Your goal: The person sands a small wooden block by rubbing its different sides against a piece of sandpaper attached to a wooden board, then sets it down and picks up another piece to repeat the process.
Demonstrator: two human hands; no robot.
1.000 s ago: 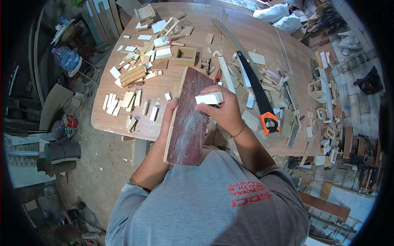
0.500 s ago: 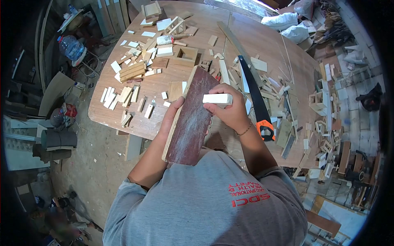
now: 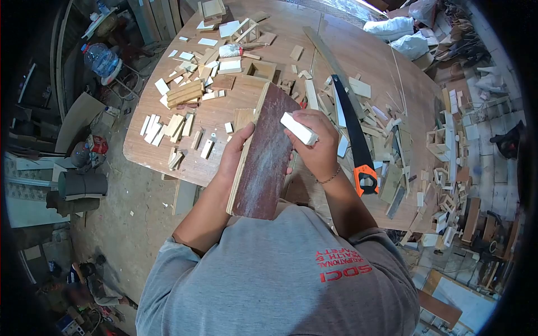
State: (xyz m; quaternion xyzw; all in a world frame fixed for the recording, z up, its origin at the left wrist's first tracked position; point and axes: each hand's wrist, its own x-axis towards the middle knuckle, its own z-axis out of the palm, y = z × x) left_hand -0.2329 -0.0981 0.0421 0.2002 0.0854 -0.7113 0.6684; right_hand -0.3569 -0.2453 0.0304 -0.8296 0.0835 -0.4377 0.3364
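A long board with a worn dark red sanding face [image 3: 262, 159] is tilted in front of my chest. My left hand [image 3: 234, 151] grips it by the left edge, with fingertips showing at its right edge. In my right hand [image 3: 319, 144] is a small white-faced wooden block [image 3: 300, 129], pinched between thumb and fingers over the right side of the board. Whether the block touches the red face, I cannot tell. A handsaw with a black blade and orange handle [image 3: 366, 180] lies on the table to the right of my right hand.
Wooden offcuts [image 3: 185, 92] are scattered over the brown table [image 3: 154, 162]. An open wooden box [image 3: 260, 70] stands beyond the board. More scraps lie at the right [image 3: 392, 145]. A water bottle [image 3: 101, 60] stands on a stool at the left. Part of a person [image 3: 92, 285] shows at lower left.
The white block has turned in my right hand, from nearly level to slanting down to the right. The board sits slightly further right and higher in view, and the whole scene has shifted a little.
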